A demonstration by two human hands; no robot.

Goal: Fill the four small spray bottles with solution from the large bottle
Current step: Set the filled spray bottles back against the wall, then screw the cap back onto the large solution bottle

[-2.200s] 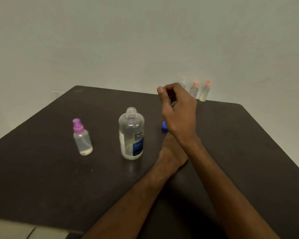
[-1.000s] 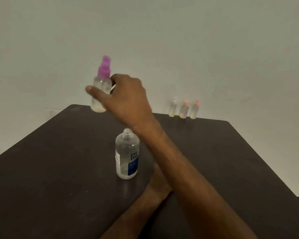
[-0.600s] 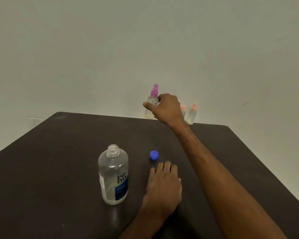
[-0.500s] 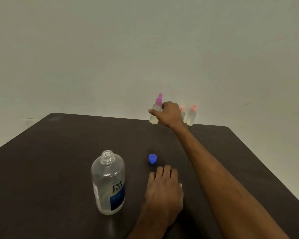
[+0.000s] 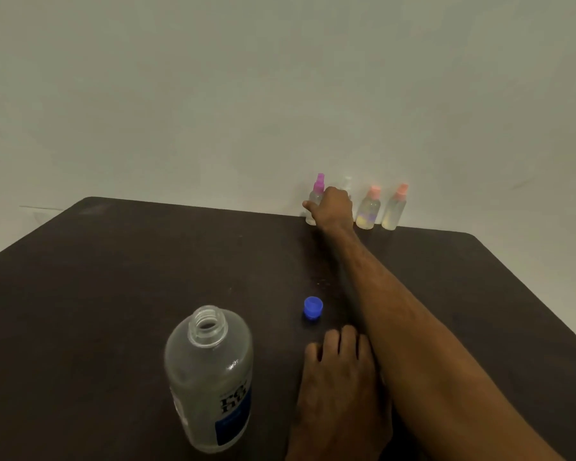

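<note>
Head camera: along the far edge of the dark brown surface (image 5: pixel 113 277), against a pale wall, four small spray bottles stand upright in a row. The right hand (image 5: pixel 334 207) reaches out to the leftmost of them, the small clear plastic purple-topped spray bottle (image 5: pixel 316 196). Its fingers are curled round the body with the thumb on the left side, and the bottle's base looks to be down on the surface. Next along, mostly hidden behind that hand, is the clear-topped spray bottle (image 5: pixel 347 182). Then come the inner orange-topped spray bottle (image 5: pixel 368 209) and the outer orange-topped spray bottle (image 5: pixel 394 211), both well clear of the hand.

Toward the near edge the left hand (image 5: pixel 341 387) lies palm down on the surface, fingers relaxed and holding nothing. Just to its left stands the large clear plastic bottle with a blue label (image 5: pixel 210 377), upright with its threaded neck open. Its small round blue screw cap (image 5: pixel 312 307) sits on the surface just beyond the left fingertips.

By my reading the task is close to its end. All four small bottles wear their spray tops and are lined up together, and the two orange-topped ones show pale liquid inside. The levels in the other two are too blurred to judge. What seems left is to let go of the purple-topped spray bottle and screw the cap back on the large bottle.
</note>
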